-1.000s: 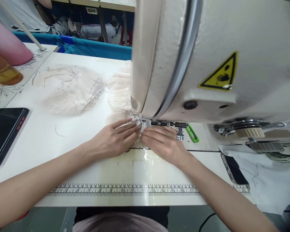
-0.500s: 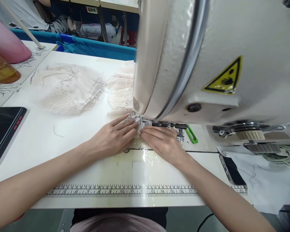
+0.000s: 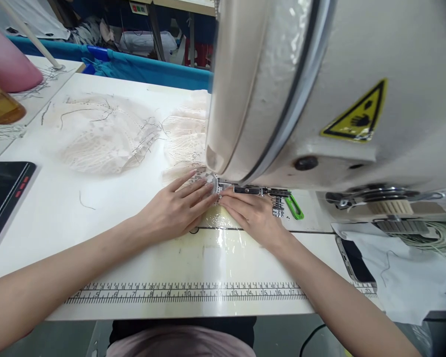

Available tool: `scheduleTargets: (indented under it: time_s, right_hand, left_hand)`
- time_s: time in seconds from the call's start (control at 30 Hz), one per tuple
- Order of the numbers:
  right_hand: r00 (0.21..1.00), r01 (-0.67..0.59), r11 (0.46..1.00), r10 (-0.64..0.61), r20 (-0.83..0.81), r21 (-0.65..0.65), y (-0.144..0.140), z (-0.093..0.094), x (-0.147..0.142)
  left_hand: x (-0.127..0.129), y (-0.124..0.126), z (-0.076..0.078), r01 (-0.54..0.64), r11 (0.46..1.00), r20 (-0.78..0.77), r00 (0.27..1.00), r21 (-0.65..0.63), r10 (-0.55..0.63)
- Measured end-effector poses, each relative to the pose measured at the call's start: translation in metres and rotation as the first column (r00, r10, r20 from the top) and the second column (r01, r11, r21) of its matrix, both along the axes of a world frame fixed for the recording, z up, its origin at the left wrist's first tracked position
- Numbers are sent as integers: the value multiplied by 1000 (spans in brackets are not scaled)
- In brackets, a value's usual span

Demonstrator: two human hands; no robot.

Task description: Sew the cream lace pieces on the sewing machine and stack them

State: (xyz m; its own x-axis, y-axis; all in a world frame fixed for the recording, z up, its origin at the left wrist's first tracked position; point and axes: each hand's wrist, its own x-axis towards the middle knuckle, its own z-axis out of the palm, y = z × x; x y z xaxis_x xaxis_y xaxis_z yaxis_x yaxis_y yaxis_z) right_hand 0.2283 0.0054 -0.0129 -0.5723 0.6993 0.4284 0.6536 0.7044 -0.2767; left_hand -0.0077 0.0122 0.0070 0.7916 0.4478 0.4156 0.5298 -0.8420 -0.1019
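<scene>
Pressing a small lace piece (image 3: pixel 208 184) flat on the table (image 3: pixel 59 218), I hold it with both hands just in front of the sewing machine (image 3: pixel 319 89). My left hand (image 3: pixel 174 210) lies palm down, fingers stretched out on the lace, not gripping. My right hand (image 3: pixel 252 215) lies flat too, its fingertips touching those of the left at the lace's near edge.

The lace sits right under the machine's head, beside the metal foot (image 3: pixel 226 189); the needle itself is hidden by the machine body, and so is most of the piece. To the left of the machine more lace (image 3: pixel 104 134) lies spread out, loose threads across it, well apart from my hands, with bare table between. A printed ruler (image 3: pixel 186 293) runs along the table's near edge, below both wrists. A green clip (image 3: pixel 294 207) lies just right of the foot. A phone (image 3: pixel 353 260) right of my forearm is partly covered by white cloth (image 3: pixel 405 277). A dark tablet (image 3: pixel 2 193) at the far left is cut off by the frame.
</scene>
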Motion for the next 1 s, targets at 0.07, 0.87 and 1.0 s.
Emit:
scheduleTargets:
  time_s: [0.07, 0.87, 1.0]
  right_hand:
    - [999, 23, 1000, -24, -23, -15, 0, 0, 1]
    - [983, 163, 986, -164, -76, -20, 11, -30, 13]
    - [981, 181, 984, -180, -72, 2, 13, -31, 12]
  left_hand:
    - [0, 0, -1, 1, 1000, -3, 1000, 6, -1]
    - [3, 2, -3, -58, 998, -36, 998, 30, 59]
    - [3, 1, -3, -76, 997, -36, 997, -8, 76]
